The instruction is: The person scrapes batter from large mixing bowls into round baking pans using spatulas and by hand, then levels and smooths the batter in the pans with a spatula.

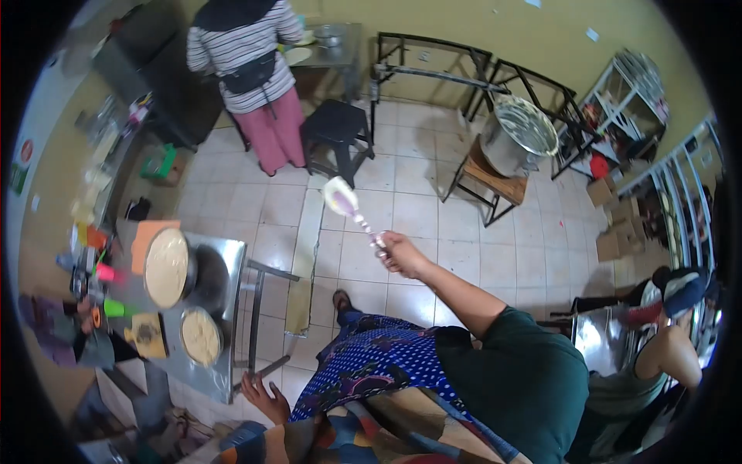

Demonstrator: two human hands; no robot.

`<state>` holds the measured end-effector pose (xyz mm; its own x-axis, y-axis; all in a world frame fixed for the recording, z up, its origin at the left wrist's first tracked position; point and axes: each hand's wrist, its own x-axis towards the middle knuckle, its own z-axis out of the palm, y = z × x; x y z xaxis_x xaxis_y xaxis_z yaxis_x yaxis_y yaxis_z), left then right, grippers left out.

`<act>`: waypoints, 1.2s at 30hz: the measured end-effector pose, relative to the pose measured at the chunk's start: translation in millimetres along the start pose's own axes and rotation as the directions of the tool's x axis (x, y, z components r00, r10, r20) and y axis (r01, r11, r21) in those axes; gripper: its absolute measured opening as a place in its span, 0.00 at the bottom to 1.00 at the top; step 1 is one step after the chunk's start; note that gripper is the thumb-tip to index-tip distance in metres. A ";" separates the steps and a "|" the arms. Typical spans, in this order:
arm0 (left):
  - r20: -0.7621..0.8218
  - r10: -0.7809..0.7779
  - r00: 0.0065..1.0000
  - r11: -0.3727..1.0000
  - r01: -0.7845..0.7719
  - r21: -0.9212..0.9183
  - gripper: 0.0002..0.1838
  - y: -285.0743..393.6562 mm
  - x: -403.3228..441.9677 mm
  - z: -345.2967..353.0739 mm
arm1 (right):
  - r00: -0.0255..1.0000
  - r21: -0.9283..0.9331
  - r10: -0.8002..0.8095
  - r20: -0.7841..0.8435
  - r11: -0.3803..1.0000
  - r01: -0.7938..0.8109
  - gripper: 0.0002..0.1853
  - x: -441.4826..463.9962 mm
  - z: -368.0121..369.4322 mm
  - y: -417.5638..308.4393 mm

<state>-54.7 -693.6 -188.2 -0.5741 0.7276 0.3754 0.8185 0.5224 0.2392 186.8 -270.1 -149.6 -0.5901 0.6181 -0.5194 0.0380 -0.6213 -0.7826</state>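
Observation:
My right hand is stretched forward over the tiled floor, its fingers wrapped round the handle of a spatula. The spatula's blade points up and away and is coated in pale cream or batter. Low on the left, my left hand has its fingers apart, holding nothing, close to the edge of a metal table. On that table are a large bowl and a smaller bowl, both filled with a pale, smooth mixture. A small wooden board lies beside them.
Ahead on the right, a big metal pot smeared with cream sits on a wooden stool. A black stool stands near a person in a striped top. Other people are at the left table and at right. Metal frames line the wall.

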 end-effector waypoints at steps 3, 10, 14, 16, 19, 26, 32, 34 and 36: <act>0.062 0.052 0.997 0.984 -0.041 -0.173 0.20 -0.6 93.6 47.8 | 0.978 0.231 0.017 -0.210 0.972 0.033 0.15 9.9 -70.4 -12.0; 0.206 0.250 0.946 0.812 -0.089 -0.577 0.15 62.0 330.0 158.3 | 0.742 0.390 -0.134 -0.656 0.782 0.486 0.09 -46.3 -196.1 -55.0; 0.214 0.530 0.821 0.681 -0.261 -0.684 0.14 167.1 451.3 223.1 | 0.529 0.258 -0.129 -0.839 0.761 0.595 0.09 -98.4 -224.0 -61.4; 0.246 0.588 0.771 0.628 -0.242 -0.740 0.13 240.2 491.1 247.1 | 0.426 0.170 -0.117 -0.897 0.798 0.578 0.10 -115.1 -235.8 -59.5; 0.202 0.689 0.696 0.470 -0.217 -0.855 0.12 348.0 523.4 292.9 | 0.283 0.077 -0.068 -0.957 0.877 0.474 0.10 -131.4 -263.6 -64.7; 0.262 0.792 0.551 0.375 -0.101 -0.922 0.13 575.2 535.9 347.6 | -0.013 -0.564 -0.670 -0.742 0.635 -0.528 0.10 -134.3 -419.4 -117.7; 0.321 0.799 0.509 0.356 0.030 -0.934 0.14 720.5 539.9 418.0 | 0.503 -0.645 -0.751 -0.428 -0.135 -0.752 0.09 -111.3 -516.2 -289.7; 0.342 0.793 0.503 0.372 0.045 -0.927 0.14 759.9 542.7 441.7 | 0.614 -0.660 -0.709 -0.346 -0.282 -0.697 0.10 -88.3 -556.8 -333.8; 0.346 0.819 0.458 0.394 -0.009 -0.919 0.15 797.7 547.3 465.3 | 0.718 -0.658 -0.645 -0.263 -0.425 -0.622 0.11 -59.5 -587.9 -376.5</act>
<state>273.6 328.2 -208.6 0.3998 0.9148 0.0574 0.3482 -0.2096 0.9137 681.7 210.2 -25.7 -0.2363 0.9708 0.0415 0.8814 0.1961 0.4298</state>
